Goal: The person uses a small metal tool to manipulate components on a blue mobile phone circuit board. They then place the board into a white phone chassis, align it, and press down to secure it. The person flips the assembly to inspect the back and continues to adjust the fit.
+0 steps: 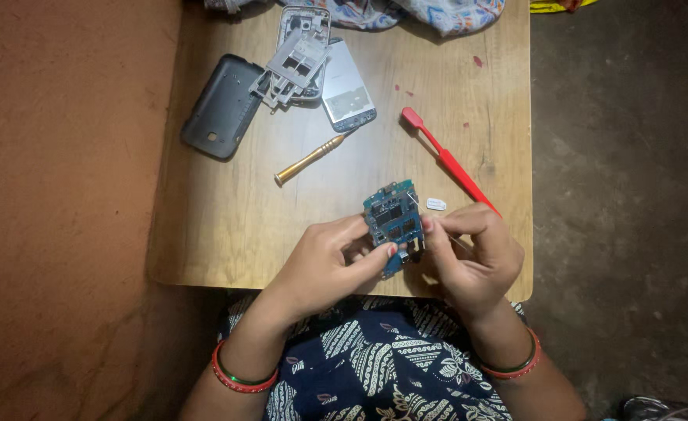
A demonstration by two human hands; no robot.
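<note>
Phone stripped: my left hand (324, 261) grips the blue circuit board (393, 218); my right hand (472, 253) pinches a thin metal pin (414, 201); dark back cover (221, 105) lies far left.

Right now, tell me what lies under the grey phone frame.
The grey phone frame lies on a silver phone body, overlapping the black back cover. Whatever lies beneath is covered.

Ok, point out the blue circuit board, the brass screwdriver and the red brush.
blue circuit board (393, 217): head view, middle of its chip side.
brass screwdriver (310, 158): head view, middle of its handle.
red brush (451, 165): head view, midway along its handle.
</note>
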